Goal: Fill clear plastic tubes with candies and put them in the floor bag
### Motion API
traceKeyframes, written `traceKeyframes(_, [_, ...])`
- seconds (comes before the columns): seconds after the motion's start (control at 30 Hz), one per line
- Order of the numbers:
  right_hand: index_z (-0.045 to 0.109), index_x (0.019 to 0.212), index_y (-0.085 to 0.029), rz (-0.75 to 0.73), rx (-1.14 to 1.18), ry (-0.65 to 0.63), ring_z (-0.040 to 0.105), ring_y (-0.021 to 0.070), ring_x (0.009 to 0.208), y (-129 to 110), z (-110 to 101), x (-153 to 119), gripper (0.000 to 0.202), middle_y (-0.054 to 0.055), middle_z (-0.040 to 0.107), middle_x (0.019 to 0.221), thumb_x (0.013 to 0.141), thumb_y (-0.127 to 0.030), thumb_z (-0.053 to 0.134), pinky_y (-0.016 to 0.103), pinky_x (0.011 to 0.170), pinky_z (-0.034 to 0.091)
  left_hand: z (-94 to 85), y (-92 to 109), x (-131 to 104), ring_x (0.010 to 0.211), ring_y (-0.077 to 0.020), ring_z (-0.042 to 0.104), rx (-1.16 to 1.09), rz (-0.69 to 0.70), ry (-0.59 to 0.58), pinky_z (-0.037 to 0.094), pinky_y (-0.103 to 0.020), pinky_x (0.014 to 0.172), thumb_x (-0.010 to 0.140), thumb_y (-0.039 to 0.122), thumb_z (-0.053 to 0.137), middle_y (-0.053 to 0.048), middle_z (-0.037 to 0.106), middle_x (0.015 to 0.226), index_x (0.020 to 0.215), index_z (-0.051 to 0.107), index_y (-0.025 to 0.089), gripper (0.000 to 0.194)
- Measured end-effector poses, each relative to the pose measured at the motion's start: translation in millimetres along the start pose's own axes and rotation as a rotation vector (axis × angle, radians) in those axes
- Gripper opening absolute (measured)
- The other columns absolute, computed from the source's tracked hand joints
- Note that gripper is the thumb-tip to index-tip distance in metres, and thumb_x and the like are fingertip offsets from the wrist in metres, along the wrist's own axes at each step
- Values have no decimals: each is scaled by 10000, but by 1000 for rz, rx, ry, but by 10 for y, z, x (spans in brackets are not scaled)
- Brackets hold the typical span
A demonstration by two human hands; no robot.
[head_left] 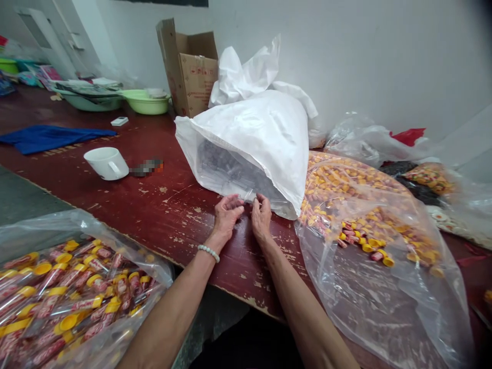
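Observation:
A large white sack (pixel 265 128) lies on the dark red table (pixel 165 205), its mouth facing me and full of clear plastic tubes (pixel 230 166). My left hand (pixel 227 215), below a beaded bracelet, is at the left of the sack's lower lip, with its thumb and fingers curled by a clear piece. My right hand (pixel 262 214) is just beside it at the same lip, fingers bent close together. What lies between the fingertips is too small to make out. To the right, a clear bag (pixel 338 287) holds yellow caps with red-labelled pieces (pixel 361 238).
At the lower left, a clear bag holds many filled tubes with yellow caps (pixel 77 287). A white mug (pixel 105 164), blue cloth (pixel 49 137), green basins (pixel 148 104) and an open cardboard box (pixel 198 82) stand farther back.

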State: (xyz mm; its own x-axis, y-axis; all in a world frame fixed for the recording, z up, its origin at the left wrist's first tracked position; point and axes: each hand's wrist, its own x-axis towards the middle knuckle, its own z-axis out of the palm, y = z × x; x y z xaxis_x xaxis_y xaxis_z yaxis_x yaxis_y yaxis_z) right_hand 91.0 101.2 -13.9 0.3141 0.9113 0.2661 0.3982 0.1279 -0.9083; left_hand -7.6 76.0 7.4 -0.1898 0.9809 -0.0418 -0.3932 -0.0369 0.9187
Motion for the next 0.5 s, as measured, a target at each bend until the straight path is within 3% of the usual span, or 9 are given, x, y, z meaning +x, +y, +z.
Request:
traceKeyframes(0.1, [491, 1164, -91, 67, -56, 23, 538, 259, 1088, -42, 115, 234, 452, 184, 585, 1131, 788, -341, 511, 423, 953, 392, -57, -9, 188, 697, -125, 618, 73, 62, 48, 493, -238, 597, 552, 132, 653, -50, 666, 901, 1033, 597, 144, 485])
traceKeyframes(0.27, [481, 1204, -112, 121, -23, -22, 567, 282, 1059, -48, 245, 414, 564, 168, 603, 1141, 672, -227, 625, 448, 933, 410, -146, -205, 296, 868, -154, 631, 189, 168, -26, 490, -302, 849, 567, 76, 624, -75, 679, 949, 1009, 625, 119, 443])
traceKeyframes(0.4, [502, 1181, -138, 137, 141, -109, 623, 199, 920, -6, 156, 239, 507, 101, 634, 1088, 691, -232, 594, 351, 845, 485, -186, -244, 272, 919, -183, 634, 231, 179, -53, 494, -325, 868, 613, 129, 660, -106, 666, 1027, 1085, 597, 116, 476])
traceKeyframes(0.5, [524, 1124, -151, 115, 465, -245, 631, 177, 884, -21, 29, -12, 439, 83, 645, 1049, 708, -276, 584, 322, 816, 506, -200, -232, 243, 982, -207, 626, 348, 231, -185, 497, -321, 876, 614, 170, 708, -114, 646, 1097, 1143, 563, 140, 549])
